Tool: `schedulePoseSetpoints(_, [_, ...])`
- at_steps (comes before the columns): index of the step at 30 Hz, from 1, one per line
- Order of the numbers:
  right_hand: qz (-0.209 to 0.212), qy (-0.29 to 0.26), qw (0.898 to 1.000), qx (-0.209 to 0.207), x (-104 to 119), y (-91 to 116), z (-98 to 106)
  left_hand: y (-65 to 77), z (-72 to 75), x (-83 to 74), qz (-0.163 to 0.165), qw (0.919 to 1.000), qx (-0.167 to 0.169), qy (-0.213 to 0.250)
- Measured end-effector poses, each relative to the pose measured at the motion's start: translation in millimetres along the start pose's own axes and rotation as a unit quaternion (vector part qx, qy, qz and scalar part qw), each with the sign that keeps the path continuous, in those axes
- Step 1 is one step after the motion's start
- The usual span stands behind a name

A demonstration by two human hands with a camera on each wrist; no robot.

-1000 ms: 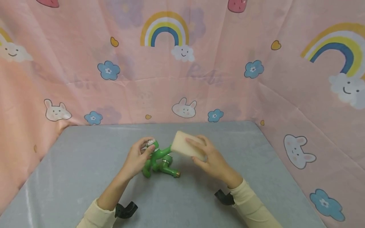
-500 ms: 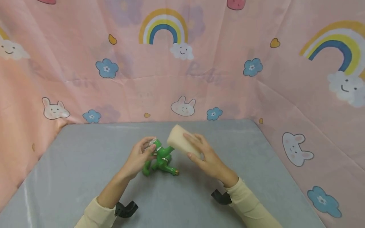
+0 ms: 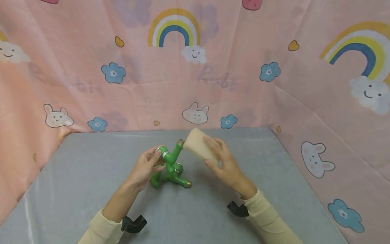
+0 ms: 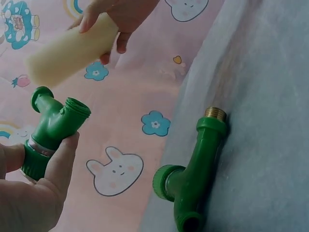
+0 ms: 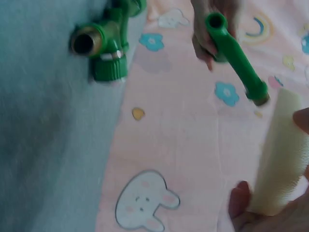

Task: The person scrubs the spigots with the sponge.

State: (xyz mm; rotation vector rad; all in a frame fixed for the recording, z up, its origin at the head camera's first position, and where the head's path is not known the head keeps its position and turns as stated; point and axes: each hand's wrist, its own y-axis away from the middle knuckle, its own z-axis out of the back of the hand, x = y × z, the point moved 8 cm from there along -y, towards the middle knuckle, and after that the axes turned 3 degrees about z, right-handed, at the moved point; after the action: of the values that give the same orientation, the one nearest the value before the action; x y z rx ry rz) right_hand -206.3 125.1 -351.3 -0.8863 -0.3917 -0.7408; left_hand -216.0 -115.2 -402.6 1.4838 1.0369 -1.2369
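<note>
My left hand (image 3: 143, 169) grips a green faucet (image 3: 173, 154) by its ribbed knob, above the table. The faucet's brass threaded end points up and to the right in the head view. A pale cream sponge (image 3: 201, 144) is in my right hand (image 3: 228, 167), with thumb and fingers on opposite sides. The sponge's left end is right by the threaded end of the held faucet. A second green faucet (image 4: 198, 169) lies on the table under the held one, its brass end toward the right in the head view.
The table (image 3: 76, 189) has a grey cloth cover. A pink patterned curtain (image 3: 137, 98) hangs behind it and at both sides. Black curved mounts (image 3: 134, 223) stick out at both wrists, over the table.
The sponge slid left over the held faucet's end, then moved back up and right. The held faucet has tilted, so its brass end now shows and points upward.
</note>
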Motion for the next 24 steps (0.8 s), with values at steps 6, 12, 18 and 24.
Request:
schedulePoseSetpoints(6, [0.071,0.049,0.996,-0.023,22,2,-12,0.0,-12.0,2.8,0.005,0.9968,0.068,0.043])
schedulePoseSetpoints(12, [0.032,0.066,0.997,-0.013,12,2,-8,1.1,-8.0,1.2,-0.005,0.9962,0.072,0.048])
schedulePoseSetpoints(18, [-0.029,0.008,0.999,-0.011,-6,1,6,5.3,-0.9,-12.5,-0.08,0.9951,0.04,-0.04])
schedulePoseSetpoints(24, [-0.051,-0.045,0.997,0.042,-7,1,-4,12.7,-22.1,-26.6,-0.181,0.9645,0.059,-0.183])
